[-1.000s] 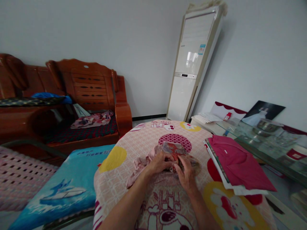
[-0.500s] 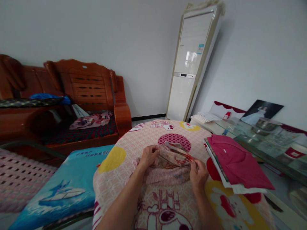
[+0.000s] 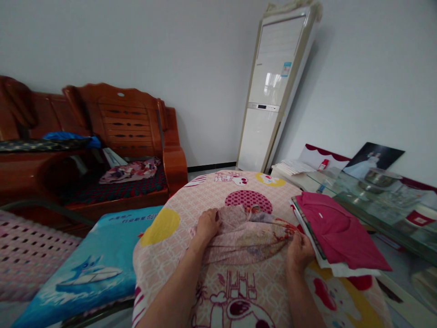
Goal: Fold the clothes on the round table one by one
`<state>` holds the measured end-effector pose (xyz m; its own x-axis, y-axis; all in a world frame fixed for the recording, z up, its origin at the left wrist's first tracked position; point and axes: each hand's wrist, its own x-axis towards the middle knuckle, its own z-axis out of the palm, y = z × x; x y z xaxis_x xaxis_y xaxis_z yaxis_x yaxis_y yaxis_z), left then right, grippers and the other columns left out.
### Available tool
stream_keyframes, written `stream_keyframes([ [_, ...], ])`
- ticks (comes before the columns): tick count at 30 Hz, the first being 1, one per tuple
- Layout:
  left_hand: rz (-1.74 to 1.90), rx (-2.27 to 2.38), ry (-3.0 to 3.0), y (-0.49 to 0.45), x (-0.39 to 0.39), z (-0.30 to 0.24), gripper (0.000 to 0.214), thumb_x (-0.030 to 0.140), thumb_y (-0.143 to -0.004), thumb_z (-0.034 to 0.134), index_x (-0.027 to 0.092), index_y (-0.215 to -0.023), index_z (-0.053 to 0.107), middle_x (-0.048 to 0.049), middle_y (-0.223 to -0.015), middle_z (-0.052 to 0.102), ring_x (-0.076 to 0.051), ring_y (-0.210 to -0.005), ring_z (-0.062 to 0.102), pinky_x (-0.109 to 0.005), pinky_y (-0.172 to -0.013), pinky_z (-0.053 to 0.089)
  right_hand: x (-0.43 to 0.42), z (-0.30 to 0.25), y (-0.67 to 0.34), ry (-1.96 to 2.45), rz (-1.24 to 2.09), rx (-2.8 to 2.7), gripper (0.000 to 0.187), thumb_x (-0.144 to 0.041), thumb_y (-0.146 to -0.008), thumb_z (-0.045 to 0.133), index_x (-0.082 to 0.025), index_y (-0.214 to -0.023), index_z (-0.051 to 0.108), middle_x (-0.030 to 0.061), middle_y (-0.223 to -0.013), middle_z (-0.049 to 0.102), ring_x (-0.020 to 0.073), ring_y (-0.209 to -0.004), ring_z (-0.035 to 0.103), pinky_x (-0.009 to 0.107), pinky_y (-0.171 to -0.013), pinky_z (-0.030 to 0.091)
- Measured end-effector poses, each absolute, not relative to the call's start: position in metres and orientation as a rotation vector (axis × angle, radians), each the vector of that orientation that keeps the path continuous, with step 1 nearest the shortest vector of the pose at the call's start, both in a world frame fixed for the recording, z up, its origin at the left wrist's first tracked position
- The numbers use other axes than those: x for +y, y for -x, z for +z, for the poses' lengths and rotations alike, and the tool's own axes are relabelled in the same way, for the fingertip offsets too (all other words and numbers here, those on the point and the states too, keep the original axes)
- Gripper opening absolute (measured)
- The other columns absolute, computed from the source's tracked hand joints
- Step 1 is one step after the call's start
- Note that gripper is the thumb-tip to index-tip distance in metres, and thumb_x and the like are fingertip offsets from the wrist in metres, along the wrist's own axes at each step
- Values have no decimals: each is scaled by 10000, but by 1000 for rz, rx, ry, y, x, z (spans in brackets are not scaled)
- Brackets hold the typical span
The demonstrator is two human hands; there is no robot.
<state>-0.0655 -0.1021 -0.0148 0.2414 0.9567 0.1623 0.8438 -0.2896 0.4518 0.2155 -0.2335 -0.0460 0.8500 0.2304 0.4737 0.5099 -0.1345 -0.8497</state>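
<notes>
A thin, pale pink garment (image 3: 246,234) with a floral print lies crumpled on the round table, which has a patterned cloth (image 3: 164,262). My left hand (image 3: 208,225) is closed on its left end. At the other side, my right hand (image 3: 301,248) pinches the printed right edge, and the fabric is drawn out between both hands. Its exact kind I cannot make out. Just right of my right hand lies a stack of folded clothes (image 3: 337,230) with a deep pink piece on top.
A glass shelf (image 3: 372,218) with bowls and a photo runs along the right. To the left are a blue cushion (image 3: 102,255), a woven pink chair (image 3: 30,255) and a wooden sofa (image 3: 128,118) with cloths on it. A tall white air conditioner (image 3: 262,100) stands in the corner.
My right hand has moved right with the garment's edge, spreading the fabric wider and flatter. My left hand has shifted slightly left and keeps its hold.
</notes>
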Motion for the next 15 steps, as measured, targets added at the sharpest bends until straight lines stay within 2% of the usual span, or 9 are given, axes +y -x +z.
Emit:
stream_keyframes([
  [4, 440, 1675, -2296, 63, -104, -13, 241, 245, -848, 542, 150, -1044, 646, -143, -1047, 684, -262, -1015, 618, -310, -819, 422, -233, -36, -198, 1534, -379, -986, 359, -344, -838, 493, -108, -1043, 669, 176, -1044, 684, 281, -971, 616, 428, -869, 475],
  [6, 427, 1668, -2298, 63, -104, -10, 197, 256, -858, 527, 149, -966, 652, -144, -1008, 685, -263, -987, 621, -305, -787, 414, -231, -32, -184, 1426, -389, -1348, 394, -253, -824, 488, -141, -1179, 617, 149, -1198, 634, 283, -1124, 557, 480, -969, 427],
  [8, 513, 1698, -2234, 65, -101, -6, 171, 244, -869, 499, 156, -917, 637, -125, -951, 685, -239, -932, 626, -287, -752, 402, -229, -32, -172, 1396, -380, -1643, 480, -161, -776, 488, -177, -1245, 585, 111, -1268, 606, 287, -1226, 484, 533, -1049, 345],
  [11, 790, 1727, -2031, 74, -94, -2, 149, 234, -861, 488, 172, -784, 599, -68, -798, 654, -192, -799, 606, -257, -678, 376, -224, -39, -168, 1465, -392, -1774, 411, -97, -761, 487, -199, -1119, 660, 70, -1160, 672, 276, -1198, 496, 552, -1095, 268],
  [13, 978, 1630, -1847, 80, -91, -1, 175, 255, -828, 521, 179, -674, 556, -21, -671, 590, -162, -685, 561, -240, -610, 350, -222, -45, -174, 1481, -390, -1715, 285, -120, -812, 480, -197, -986, 692, 60, -1021, 713, 254, -1086, 558, 529, -1073, 303],
  [15, 1108, 1424, -1607, 84, -89, -2, 211, 307, -789, 564, 180, -624, 527, 19, -582, 515, -128, -575, 498, -224, -544, 321, -221, -49, -183, 1468, -375, -1632, 243, -169, -857, 465, -189, -944, 691, 65, -965, 718, 239, -1002, 590, 502, -1031, 353],
])
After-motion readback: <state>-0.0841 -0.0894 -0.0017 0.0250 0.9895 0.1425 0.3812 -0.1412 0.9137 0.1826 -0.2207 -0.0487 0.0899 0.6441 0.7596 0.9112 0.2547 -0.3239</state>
